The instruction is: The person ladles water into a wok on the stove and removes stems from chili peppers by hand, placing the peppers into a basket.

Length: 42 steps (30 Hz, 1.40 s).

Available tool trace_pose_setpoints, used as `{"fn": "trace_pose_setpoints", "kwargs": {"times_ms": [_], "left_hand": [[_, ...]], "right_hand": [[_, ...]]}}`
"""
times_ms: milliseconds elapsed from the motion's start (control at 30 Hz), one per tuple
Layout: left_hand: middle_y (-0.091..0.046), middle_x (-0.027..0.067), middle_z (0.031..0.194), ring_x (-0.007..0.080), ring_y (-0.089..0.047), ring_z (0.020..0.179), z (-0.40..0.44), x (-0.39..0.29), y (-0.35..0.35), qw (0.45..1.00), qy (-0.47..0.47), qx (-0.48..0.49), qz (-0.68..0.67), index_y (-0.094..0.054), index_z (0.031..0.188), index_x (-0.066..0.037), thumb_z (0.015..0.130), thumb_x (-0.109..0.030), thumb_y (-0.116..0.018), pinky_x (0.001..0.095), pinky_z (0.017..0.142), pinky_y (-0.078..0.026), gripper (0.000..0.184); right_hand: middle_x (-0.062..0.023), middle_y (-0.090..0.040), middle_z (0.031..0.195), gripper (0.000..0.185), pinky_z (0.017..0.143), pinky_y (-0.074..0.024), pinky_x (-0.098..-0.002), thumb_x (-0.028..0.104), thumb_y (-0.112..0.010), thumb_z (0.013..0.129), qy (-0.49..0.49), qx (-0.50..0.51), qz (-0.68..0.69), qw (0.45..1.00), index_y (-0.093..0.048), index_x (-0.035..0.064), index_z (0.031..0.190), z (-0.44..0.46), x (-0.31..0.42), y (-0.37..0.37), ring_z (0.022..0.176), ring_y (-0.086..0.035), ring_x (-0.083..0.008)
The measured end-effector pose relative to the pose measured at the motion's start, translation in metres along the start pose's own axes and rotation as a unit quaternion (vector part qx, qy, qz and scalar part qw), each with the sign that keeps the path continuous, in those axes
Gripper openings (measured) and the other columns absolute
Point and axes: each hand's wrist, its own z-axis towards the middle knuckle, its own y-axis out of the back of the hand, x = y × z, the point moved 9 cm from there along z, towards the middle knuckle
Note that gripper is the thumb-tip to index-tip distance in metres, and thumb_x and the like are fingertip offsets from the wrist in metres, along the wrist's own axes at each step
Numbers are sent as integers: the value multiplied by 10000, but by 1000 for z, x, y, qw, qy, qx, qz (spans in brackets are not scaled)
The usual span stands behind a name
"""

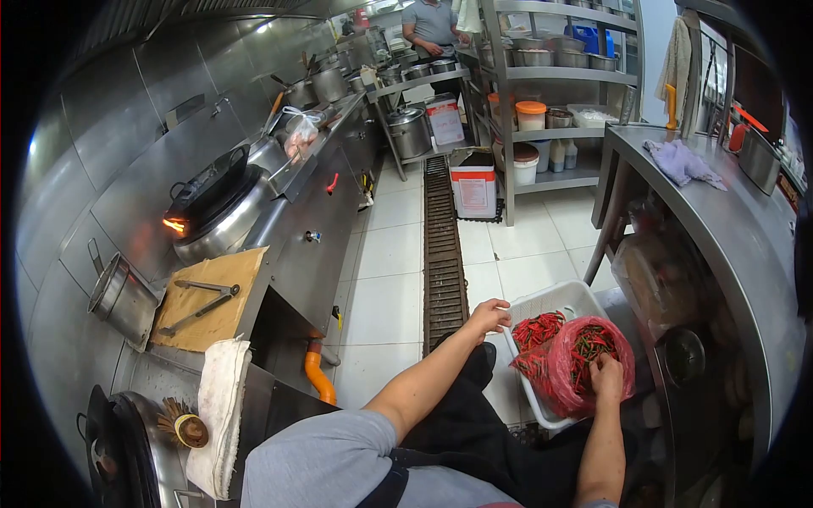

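Note:
A white plastic tub [561,295] stands low in front of me, to the right. Loose red chillies [537,328] lie in its far left part. Beside them, an open pink mesh-like bag [627,356] holds more chillies [593,340], red with some dark green. My right hand [606,378] reaches into the bag's mouth, its fingers bent and closed among the chillies; the fingertips are partly hidden. At the tub's far left corner, my left hand [489,317] is curled at the rim, apart from the bag.
Metal tongs [199,306] rest on a brown board [212,288] to the left, near a wok burner with flame [175,225]. A floor drain grate [442,245] runs ahead. A steel table [677,161] flanks me on the right. Another person [430,30] stands at the back.

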Motion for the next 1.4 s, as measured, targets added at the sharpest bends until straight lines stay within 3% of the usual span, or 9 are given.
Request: {"fn": "trace_pose_setpoints", "kwargs": {"times_ms": [133,200,267,333,500,533,567,833,1400], "left_hand": [[-647,137,945,217,-660,801,12,1,15,999,-7,-37,0,-445,1272,-78,835,-96,-596,354,634,-499,463],[-627,192,1077,270,-657,820,44,-9,65,991,12,-111,-80,-400,1319,-197,941,-178,-440,444,665,-491,380],[-655,203,950,290,-641,806,117,-33,171,996,19,-67,48,-284,1355,-19,924,-251,-437,510,752,-457,514],[-654,206,777,300,-623,522,64,-128,284,913,-91,-397,-23,242,1400,-27,850,-104,-523,413,475,-525,946],[-576,121,598,135,-441,365,-29,-326,360,877,-182,-444,-20,-68,1364,14,774,-63,-523,268,316,-306,748],[-583,110,602,113,-423,359,-45,-348,361,867,-187,-462,-11,-369,1214,25,761,-68,-544,265,320,-290,494],[-586,78,568,77,-384,359,-56,-365,359,875,-187,-447,11,-577,737,-63,764,-105,-572,248,330,-257,50],[-598,91,633,82,-337,369,-88,-388,365,890,-134,-434,38,-584,755,-14,780,-121,-595,251,343,-235,111],[-593,116,697,156,-564,468,-82,-382,360,897,-139,-411,80,-564,792,42,794,-109,-597,263,356,-423,155]], "right_hand": [[-209,-637,754,144,701,-474,-466,139,-648,775,-18,25,-3,1000,-622,-1,796,-1,-1,1,753,-620,-393],[-213,-636,762,143,709,-474,-473,139,-649,775,-12,17,-19,1000,-621,1,801,-1,1,4,766,-617,-402],[-223,-633,781,142,730,-470,-491,141,-650,777,-17,13,-25,999,-620,6,807,-4,-1,8,798,-606,-421],[-222,-635,782,144,730,-470,-491,144,-652,776,-15,5,-14,1000,-621,8,811,-7,-7,9,797,-607,-420],[-220,-631,758,141,695,-472,-461,127,-654,762,-27,-22,0,999,-626,-5,804,-3,-8,16,766,-618,-401],[-220,-631,758,141,695,-472,-461,127,-654,762,-23,-22,0,999,-626,-5,804,-1,-5,15,766,-618,-401],[-221,-632,761,144,698,-472,-460,130,-653,764,-25,-15,-11,1000,-628,-4,810,0,-2,13,773,-619,-401],[-234,-636,787,155,722,-475,-461,143,-657,764,-12,9,-15,1000,-633,-3,807,-3,10,-1,799,-623,-396],[-211,-636,761,161,706,-470,-463,145,-659,766,-20,9,-7,1000,-623,-7,806,-7,5,-2,768,-617,-395]]}}
